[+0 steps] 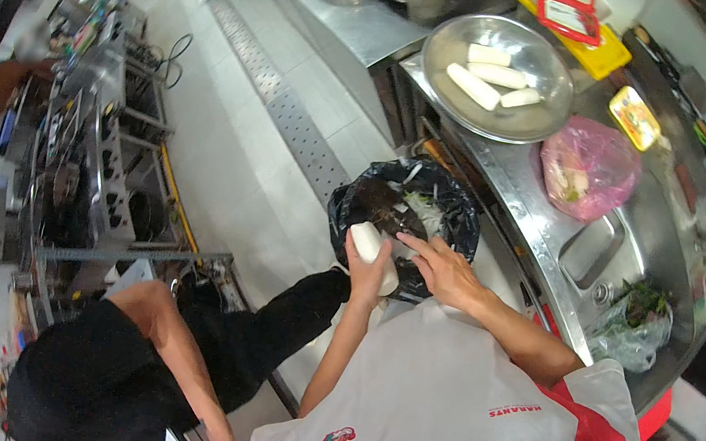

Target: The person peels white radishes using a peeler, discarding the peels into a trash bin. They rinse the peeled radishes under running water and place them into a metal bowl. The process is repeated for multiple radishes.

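My left hand (366,272) is wrapped around a peeled white radish (366,241), whose blunt end points up past my fingers. My right hand (450,273) is just to its right, index finger stretched toward the radish; whether a small tool lies under those fingers is hidden. Below both hands stands a bin lined with a black plastic bag (346,201), with pale and green vegetable scraps (425,213) inside. On the steel counter a large metal bowl (440,105) holds several peeled white radish pieces (472,86).
A pink plastic bag (590,167) with vegetables rests by the sink (592,252). Leafy greens in a clear bag (634,334) lie at the sink's near end. Close on my left is another person in black (99,374). A perforated drain cover (297,133) crosses the floor.
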The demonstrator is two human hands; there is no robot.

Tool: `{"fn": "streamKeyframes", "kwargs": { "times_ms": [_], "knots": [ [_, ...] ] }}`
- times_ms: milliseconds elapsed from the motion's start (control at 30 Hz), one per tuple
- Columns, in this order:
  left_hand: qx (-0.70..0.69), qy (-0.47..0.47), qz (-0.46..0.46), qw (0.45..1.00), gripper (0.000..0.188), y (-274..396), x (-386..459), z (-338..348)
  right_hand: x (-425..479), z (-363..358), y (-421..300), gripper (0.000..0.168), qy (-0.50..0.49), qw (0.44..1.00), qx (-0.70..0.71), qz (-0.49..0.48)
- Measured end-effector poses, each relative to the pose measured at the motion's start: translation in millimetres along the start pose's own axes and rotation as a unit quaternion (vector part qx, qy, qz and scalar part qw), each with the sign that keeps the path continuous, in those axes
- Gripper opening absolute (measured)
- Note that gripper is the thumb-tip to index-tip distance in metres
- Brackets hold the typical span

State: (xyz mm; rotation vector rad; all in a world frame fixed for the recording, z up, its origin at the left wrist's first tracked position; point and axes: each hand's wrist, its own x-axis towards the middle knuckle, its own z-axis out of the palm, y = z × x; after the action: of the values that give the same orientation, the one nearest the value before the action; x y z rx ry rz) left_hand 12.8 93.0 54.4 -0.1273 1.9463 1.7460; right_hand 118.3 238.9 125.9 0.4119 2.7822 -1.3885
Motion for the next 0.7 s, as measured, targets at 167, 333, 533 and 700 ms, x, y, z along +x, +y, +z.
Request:
{"fn": "streamKeyframes", "kwargs": {
  "times_ms": [167,333,533,700],
  "knots": [
    [0.053,-0.047,0.003,0.998,0.098,-23.3,10.1,-8.7,-16.0,-1.1,0.3,0.047,0.040,0.997,-0.042,0.051],
    [-0.009,-0.106,-0.150,0.983,0.078,-25.7,16.8,-13.7,-24.1,0.8,-2.1,0.054,0.095,0.991,0.001,0.091],
    [0.047,-0.135,-0.173,0.974,0.062,-39.8,39.1,-10.5,-43.0,0.4,68.0,0.026,0.110,0.990,0.062,0.061],
    [0.042,-0.202,-0.169,0.964,0.066,28.8,33.2,35.7,-62.8,-28.8,102.0,0.021,0.081,0.990,0.084,0.079]
  ]
}}
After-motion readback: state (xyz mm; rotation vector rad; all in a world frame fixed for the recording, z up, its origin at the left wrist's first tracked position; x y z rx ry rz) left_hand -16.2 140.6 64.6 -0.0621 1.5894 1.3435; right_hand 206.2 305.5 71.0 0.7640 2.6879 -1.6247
